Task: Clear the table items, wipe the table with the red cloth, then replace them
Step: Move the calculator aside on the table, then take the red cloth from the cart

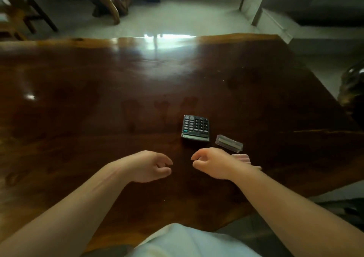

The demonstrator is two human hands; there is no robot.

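A dark calculator (195,128) lies on the glossy brown wooden table (98,99), right of centre. Just right of it sits a small clear plastic box (228,143). A pale pink object (243,158) shows partly behind my right wrist; most of it is hidden. My left hand (151,166) hovers over the table near the front, fingers loosely curled, holding nothing. My right hand (210,163) hovers just below the calculator, fingers curled inward with nothing visible in them. No red cloth is in view.
The table's right edge runs diagonally past a dark object (352,91) at the far right. Beyond the far edge lie a pale floor, carved wooden furniture legs (112,4) and a wooden chair (21,14) at the top left.
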